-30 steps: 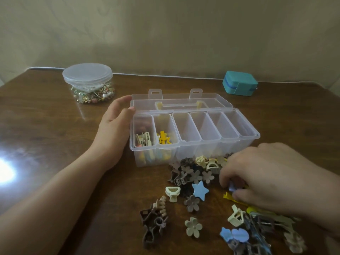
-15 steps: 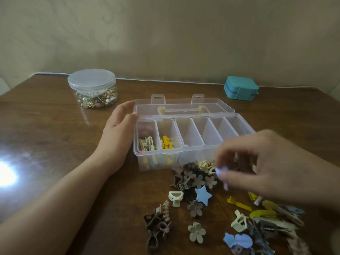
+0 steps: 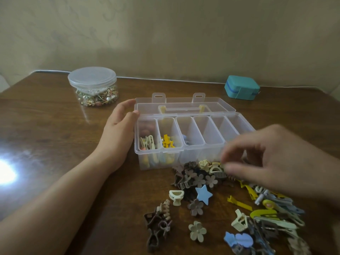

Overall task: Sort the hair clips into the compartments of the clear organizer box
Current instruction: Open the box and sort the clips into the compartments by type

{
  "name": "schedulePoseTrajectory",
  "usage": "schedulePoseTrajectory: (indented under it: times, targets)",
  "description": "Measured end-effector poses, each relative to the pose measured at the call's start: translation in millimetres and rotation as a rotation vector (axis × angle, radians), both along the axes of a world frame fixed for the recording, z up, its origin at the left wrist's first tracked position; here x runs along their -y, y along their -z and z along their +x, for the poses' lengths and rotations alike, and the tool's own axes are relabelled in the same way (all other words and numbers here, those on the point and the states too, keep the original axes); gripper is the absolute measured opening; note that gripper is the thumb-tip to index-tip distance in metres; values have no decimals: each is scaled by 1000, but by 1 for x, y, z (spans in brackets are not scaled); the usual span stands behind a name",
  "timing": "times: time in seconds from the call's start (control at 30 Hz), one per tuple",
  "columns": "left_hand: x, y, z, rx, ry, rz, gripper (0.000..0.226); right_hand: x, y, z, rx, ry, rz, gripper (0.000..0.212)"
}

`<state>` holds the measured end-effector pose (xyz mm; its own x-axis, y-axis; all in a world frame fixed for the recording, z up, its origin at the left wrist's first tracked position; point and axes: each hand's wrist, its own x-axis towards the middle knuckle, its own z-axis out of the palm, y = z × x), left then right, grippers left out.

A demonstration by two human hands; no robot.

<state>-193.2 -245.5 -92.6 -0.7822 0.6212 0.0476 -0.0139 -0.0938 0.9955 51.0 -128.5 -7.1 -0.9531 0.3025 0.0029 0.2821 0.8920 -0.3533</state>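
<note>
Sorting clips [image 3: 199, 179] into the box [image 3: 185, 155]
Our left hand [image 3: 117, 133] rests flat against its left wall; right hand [image 3: 272, 161], blurred, fingers loosely curled, apparently empty, over the pile

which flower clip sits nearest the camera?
The cream flower clip, lying alone on the table below the taupe flower clip; the other flowers are brownish and farther up, by the pile.
</note>
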Motion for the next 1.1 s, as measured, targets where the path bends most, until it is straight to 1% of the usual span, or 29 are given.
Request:
schedulePoseTrajectory:
  times: [0.07,0.1,0.17,0.37,0.43,0.47,0.5,0.57,0.6,0.63,0.67,0.7,0.77,0.8,0.83,1.0,1.03,1.1]
  targets:
    - [0,0,0,6,-1,4,37,0,2,5,308,-91,128,25]
    - [0,0,0,8,-1,7,36,2,2,4,396,-111,155,30]
    - [0,1,-1,15,6,14,36,6,5,2,454,-124,164,32]
    - [0,-1,0,28,1,23,35,7,14,1,328,-129,221,14]
    - [-1,0,0,23,-4,20,34,5,10,1,266,-132,191,9]
    - [-1,0,0,22,-5,18,34,5,8,-1,195,-120,140,7]
    - [-1,1,-1,22,-7,16,34,5,6,-3,68,-98,67,6]
    - [-1,2,-2,14,-5,8,35,7,6,-7,-351,-3,-103,9]
    - [-1,3,-2,11,-7,5,36,9,8,-10,-526,55,-140,9]
    - [-1,3,-2,7,-6,3,37,10,12,-14,-630,106,-133,9]
    - [-1,4,-3,2,-6,-4,37,10,17,-18,-662,141,-106,8]
    - [-1,5,-3,1,-5,-7,37,9,22,-23,-628,150,-72,8]
    - [-1,5,-4,4,-7,-6,38,7,29,-27,-476,128,-10,13]
    - [-1,5,-4,3,-4,-6,37,5,31,-27,-433,122,-1,15]
    - [-1,5,-3,2,-1,-1,37,3,31,-26,-416,117,6,16]
    - [-1,4,-4,-2,-8,-13,37,3,11,-13,-474,86,23,10]
    - [-1,4,-4,-6,-6,-11,37,3,5,-10,-465,78,-14,11]
    - [-1,3,-2,-4,3,-19,35,4,-15,-1,-372,26,-32,17]
